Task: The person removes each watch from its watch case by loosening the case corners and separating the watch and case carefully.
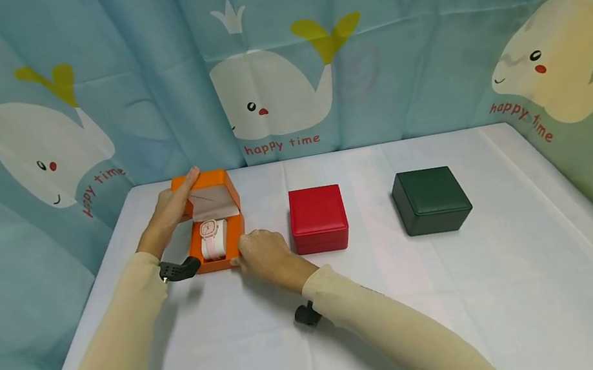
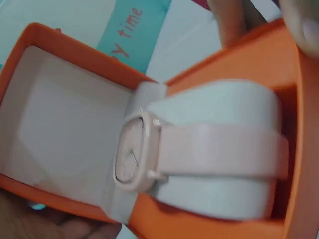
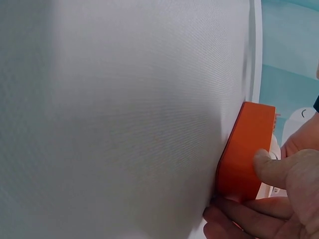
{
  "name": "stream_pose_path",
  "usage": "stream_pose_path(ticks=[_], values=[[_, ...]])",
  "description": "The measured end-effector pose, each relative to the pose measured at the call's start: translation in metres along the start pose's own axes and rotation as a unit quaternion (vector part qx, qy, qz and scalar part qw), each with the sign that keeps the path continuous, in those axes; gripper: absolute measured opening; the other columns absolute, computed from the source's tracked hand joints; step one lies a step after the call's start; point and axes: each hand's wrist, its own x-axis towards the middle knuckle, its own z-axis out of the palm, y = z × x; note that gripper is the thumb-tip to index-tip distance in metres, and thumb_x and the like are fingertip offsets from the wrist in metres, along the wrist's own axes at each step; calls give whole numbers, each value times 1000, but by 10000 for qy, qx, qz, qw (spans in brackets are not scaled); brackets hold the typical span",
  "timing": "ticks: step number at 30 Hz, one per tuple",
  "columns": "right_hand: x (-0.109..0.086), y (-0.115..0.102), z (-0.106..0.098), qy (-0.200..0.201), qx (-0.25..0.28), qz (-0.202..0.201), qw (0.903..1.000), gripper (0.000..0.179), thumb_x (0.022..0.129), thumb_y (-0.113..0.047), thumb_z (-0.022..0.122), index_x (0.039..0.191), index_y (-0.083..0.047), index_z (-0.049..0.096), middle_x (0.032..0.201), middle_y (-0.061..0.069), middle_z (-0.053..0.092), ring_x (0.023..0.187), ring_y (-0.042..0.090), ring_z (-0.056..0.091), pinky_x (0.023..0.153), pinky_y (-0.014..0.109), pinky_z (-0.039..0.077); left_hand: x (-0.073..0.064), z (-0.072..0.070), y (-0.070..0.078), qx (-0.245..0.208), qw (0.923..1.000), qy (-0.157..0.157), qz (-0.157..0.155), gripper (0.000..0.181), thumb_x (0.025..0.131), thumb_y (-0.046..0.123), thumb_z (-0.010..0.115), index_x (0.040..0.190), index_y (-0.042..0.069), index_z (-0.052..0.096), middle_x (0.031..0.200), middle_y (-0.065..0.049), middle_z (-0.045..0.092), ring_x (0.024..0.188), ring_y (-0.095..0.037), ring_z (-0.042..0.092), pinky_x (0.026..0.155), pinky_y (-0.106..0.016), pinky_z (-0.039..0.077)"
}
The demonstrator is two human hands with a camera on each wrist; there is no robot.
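An orange watch box point(image 1: 237, 242) stands with its lid raised on the left part of the table. Inside, a pale pink wristwatch point(image 1: 209, 228) is wrapped around a white cushion point(image 2: 219, 102). My left hand point(image 1: 166, 210) holds the raised lid point(image 2: 65, 124) from its left side, with fingers behind it. At the front right corner, my right hand point(image 1: 265, 254) grips the base, its thumb point(image 3: 269, 168) on the front wall and its fingers along the side. The lid's inner face is pale, with a small line of marks.
A closed red box point(image 1: 316, 211) stands just right of my right hand. Farther right is a closed dark green box point(image 1: 432, 192). All the boxes stand on a white-covered table point(image 1: 230, 353), with a blue whale-print curtain point(image 1: 159, 103) hanging behind.
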Motion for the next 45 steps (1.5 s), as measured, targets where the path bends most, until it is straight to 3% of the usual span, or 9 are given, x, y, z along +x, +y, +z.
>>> stream_pose_path(ticks=[9,18,21,23,25,28,31,37,45], values=[[0,0,-3,-130,73,-8,9999,38,96,-39,72,67,-17,61,66,-2,59,67,14,58,58,32,52,4,6,8,-240,9983,359,-381,106,86,83,48,145,-5,46,139,-23,41,123,-37,47,108,-54,39],[0,0,-3,-57,76,24,10000,40,96,-39,72,65,-16,61,66,-2,59,65,14,57,57,32,52,4,10,11,-437,9965,453,-557,110,84,83,50,151,-3,40,151,-23,35,132,-39,40,110,-58,35],[0,0,-2,-118,122,7,9999,40,96,-39,72,65,-16,60,64,-2,58,64,14,57,56,31,51,2,12,10,-283,9954,743,-529,105,82,85,51,139,-4,51,134,-19,45,122,-36,46,104,-54,41],[0,-1,-1,-125,134,-7,9998,39,95,-39,73,66,-16,61,65,-2,58,65,14,57,56,31,51,1,13,8,7,9923,1158,-448,98,80,86,52,122,-2,58,114,-15,52,105,-32,52,91,-46,48],[0,-1,-1,-125,134,-19,9998,37,95,-38,73,68,-15,62,65,-2,58,65,14,57,57,31,51,-1,15,9,381,9840,1712,-303,96,79,86,54,120,-1,60,110,-15,57,100,-32,55,86,-46,48],[0,-1,-1,-128,125,7,9998,36,95,-38,73,69,-15,63,66,-2,58,65,14,57,57,31,52,-2,18,9,908,9633,2521,176,90,80,82,59,123,3,62,116,-16,64,97,-34,59,83,-48,46],[0,-1,-1,-168,128,23,9998,36,95,-39,73,69,-15,63,66,-2,59,65,15,57,57,32,52,-4,21,10,1198,9439,2976,781,82,84,74,63,130,5,60,127,-15,63,103,-35,59,89,-51,44],[0,0,-2,-159,51,19,9999,38,95,-39,73,68,-15,63,64,-1,58,65,16,57,56,31,51,-11,22,11,1229,9286,3143,1545,66,95,59,61,130,4,60,125,-16,63,112,-34,59,91,-53,44],[1,1,-3,-152,29,-30,9999,34,95,-39,72,72,-14,66,66,-1,58,66,15,57,59,32,52,-19,18,6,1190,9111,3456,1906,51,100,41,59,131,1,56,128,-17,57,117,-35,54,93,-54,42]])
